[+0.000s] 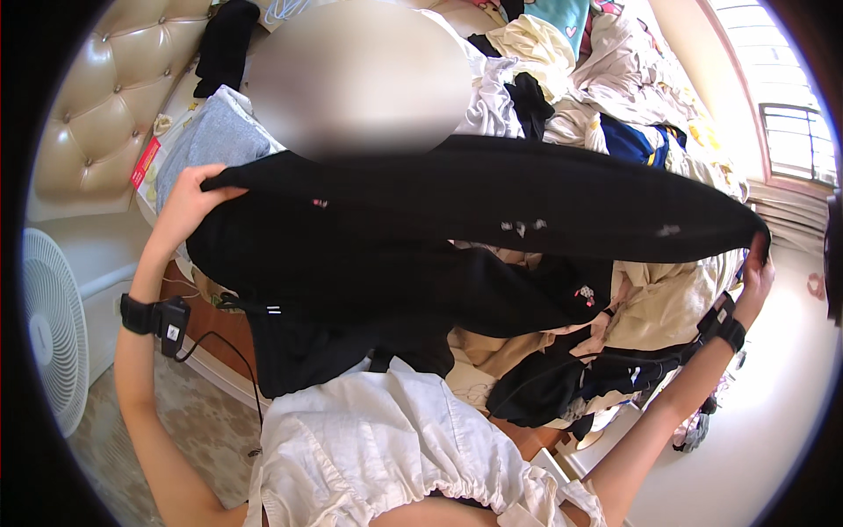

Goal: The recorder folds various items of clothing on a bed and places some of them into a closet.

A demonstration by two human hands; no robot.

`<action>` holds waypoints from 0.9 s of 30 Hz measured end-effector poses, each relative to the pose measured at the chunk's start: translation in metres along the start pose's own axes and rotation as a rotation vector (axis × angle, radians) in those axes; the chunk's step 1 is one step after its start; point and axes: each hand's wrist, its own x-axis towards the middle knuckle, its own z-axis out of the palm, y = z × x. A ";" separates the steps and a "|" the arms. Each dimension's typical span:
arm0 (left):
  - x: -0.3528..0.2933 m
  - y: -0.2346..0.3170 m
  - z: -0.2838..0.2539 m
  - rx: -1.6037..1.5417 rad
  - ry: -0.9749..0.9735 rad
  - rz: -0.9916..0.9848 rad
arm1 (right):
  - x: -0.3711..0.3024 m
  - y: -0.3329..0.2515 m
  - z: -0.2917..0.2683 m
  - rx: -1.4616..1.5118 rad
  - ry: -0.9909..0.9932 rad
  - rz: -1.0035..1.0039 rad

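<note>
I hold a long black garment (492, 198) stretched wide in front of me. My left hand (186, 204) grips its left end near the grey folded cloth (215, 140). Far out to the right, my right hand (755, 272) pinches the other end. The lower part of the garment hangs down in folds over my white top (386, 448). Both wrists wear black bands with cables.
A bed heaped with mixed clothes (615, 79) lies behind the garment. A tufted beige headboard (114, 97) is at the upper left and a white fan (53, 325) stands at the left. A window (790, 132) is at the right. More dark clothes (562, 386) lie by the bed edge.
</note>
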 end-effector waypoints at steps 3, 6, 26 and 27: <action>0.032 -0.009 0.007 0.001 0.049 -0.003 | 0.030 -0.003 0.083 0.846 0.198 0.328; 0.062 -0.021 0.018 0.039 0.062 -0.071 | 0.094 0.039 0.128 0.777 0.141 0.336; 0.054 -0.023 0.034 0.617 0.211 0.301 | -0.051 -0.006 0.285 -0.109 -0.647 0.476; 0.041 -0.018 0.037 0.593 0.127 0.350 | -0.068 -0.004 0.271 -0.123 -0.674 0.526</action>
